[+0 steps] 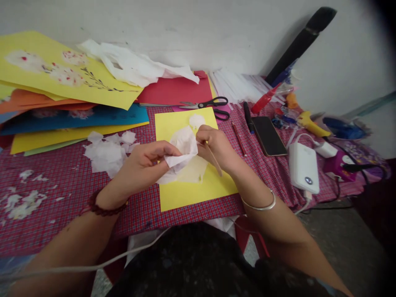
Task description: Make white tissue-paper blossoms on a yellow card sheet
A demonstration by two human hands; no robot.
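Between my hands is a crumpled sheet of thin white tissue paper (185,145), lifted above a yellow sheet (176,198). My left hand (145,163) pinches its left edge between thumb and fingers. My right hand (215,146) has its fingers closed at the paper's right edge; a flat wooden stick (214,160) juts from this hand toward me. A small round white paper piece (197,121) lies near the yellow sheet's top. More pale paper lies under the held tissue. A pile of torn tissue pieces (107,152) sits left of the yellow sheet.
Black-handled scissors (204,104) lie behind the yellow sheet. Decorated coloured sheets (77,119) are stacked at left. Rightward are a red pencil (239,139), a phone (268,136), a white power bank (303,168) with cables and a red tube (266,99). Paper scraps (26,204) litter the checked cloth.
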